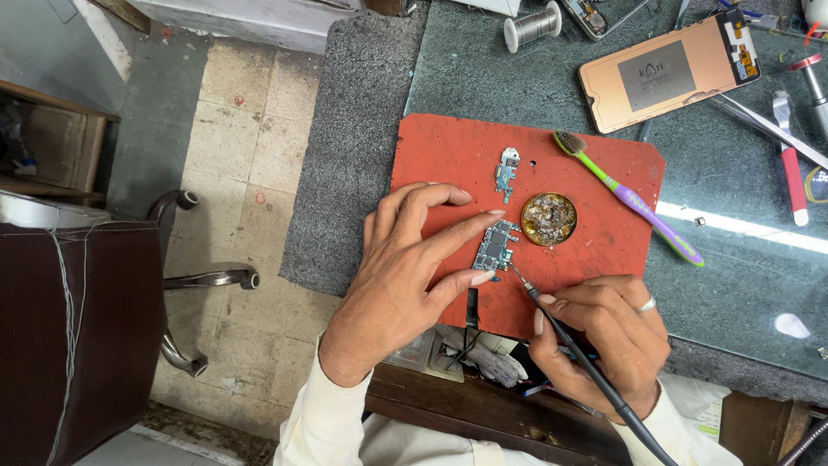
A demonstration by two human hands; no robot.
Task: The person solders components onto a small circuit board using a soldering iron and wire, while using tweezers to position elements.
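My left hand [405, 276] rests on a red mat [586, 185], its thumb and fingers pinching a small blue-grey circuit board [495, 248] flat against the mat. My right hand [599, 336] grips a thin black soldering iron [565, 336] like a pen. Its tip touches the lower right edge of the board. A second, smaller board piece [506, 170] lies on the mat just above.
A round brass tin of flux or solder scraps [548, 218] sits right of the board. A green and purple toothbrush [628, 196] lies across the mat's corner. A phone screen back [668, 71], a wire spool [532, 26] and hand tools [789, 164] lie on the glass desk.
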